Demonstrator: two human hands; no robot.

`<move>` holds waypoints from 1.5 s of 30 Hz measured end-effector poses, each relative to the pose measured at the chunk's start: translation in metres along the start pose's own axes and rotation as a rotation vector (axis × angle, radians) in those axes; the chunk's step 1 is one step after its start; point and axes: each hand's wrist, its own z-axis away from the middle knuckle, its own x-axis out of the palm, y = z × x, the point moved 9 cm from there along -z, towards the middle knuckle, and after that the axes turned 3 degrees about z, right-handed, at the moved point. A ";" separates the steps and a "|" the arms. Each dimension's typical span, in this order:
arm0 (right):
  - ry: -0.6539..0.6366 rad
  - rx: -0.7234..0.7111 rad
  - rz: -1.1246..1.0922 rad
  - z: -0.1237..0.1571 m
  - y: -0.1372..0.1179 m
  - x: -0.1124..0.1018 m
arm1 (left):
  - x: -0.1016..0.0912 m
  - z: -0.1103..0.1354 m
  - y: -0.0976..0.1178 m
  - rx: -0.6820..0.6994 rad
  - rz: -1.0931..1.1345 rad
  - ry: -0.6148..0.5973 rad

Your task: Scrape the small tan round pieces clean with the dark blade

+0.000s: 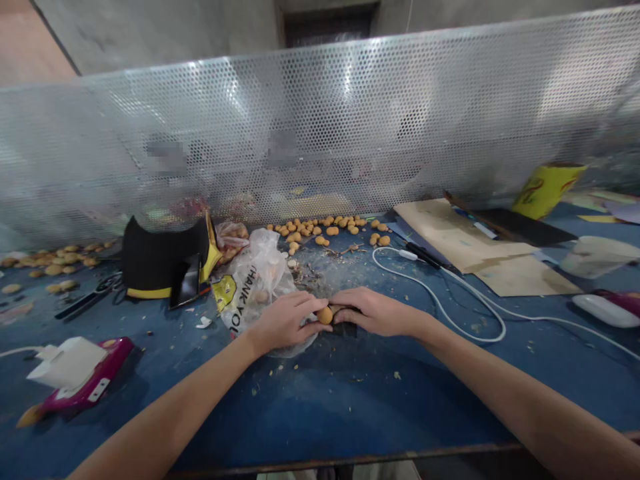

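My left hand (290, 320) is closed in a pinch, its fingertips on a small round tan fruit (325, 315) that looks like a longan. Right beside it, my right hand (367, 310) curls its fingers with the thumb below. Something pale and dark lies at those fingers, too hidden to name. Beneath and behind my left hand lies a crumpled clear plastic bag (267, 257) printed THANK YOU. Past my hands, many similar tan fruits (295, 237) are spread along the foot of a perforated metal panel, with twigs and scraps nearby.
The perforated panel (350, 120) spans the blue table (300, 420). To the left are a black curved piece (160, 257), scissors (95, 293) and a white plug (70, 363) on a magenta power strip. To the right lie a white cable (430, 287), brown paper (465, 237) and a yellow container (547, 190).
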 end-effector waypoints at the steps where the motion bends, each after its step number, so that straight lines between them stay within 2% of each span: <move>1: 0.005 0.004 0.012 0.000 0.000 0.000 | 0.000 0.000 0.000 -0.005 -0.020 0.000; 6: -0.008 0.049 0.001 -0.001 0.002 0.002 | -0.001 -0.007 0.004 0.048 -0.265 -0.062; 9: -0.068 0.083 -0.049 0.000 0.004 0.009 | -0.001 -0.010 0.009 0.098 -0.383 -0.117; 12: -0.140 0.134 -0.058 0.001 0.006 0.017 | -0.002 -0.010 0.011 0.096 -0.398 -0.142; 15: -0.156 0.181 -0.017 0.002 0.009 0.021 | 0.001 -0.009 0.009 0.071 -0.380 -0.160; 24: -0.123 0.213 0.143 0.005 0.009 0.016 | 0.011 -0.003 -0.007 -0.149 -0.246 -0.171; 32: -0.024 0.212 0.360 0.004 0.016 0.015 | 0.007 -0.004 -0.013 -0.396 -0.174 -0.162; 41: 0.053 0.148 0.637 -0.003 0.019 0.020 | 0.012 -0.005 -0.021 -0.468 -0.213 -0.241; 45: 0.068 0.116 0.681 -0.005 0.017 0.020 | 0.009 -0.004 -0.023 -0.526 -0.170 -0.196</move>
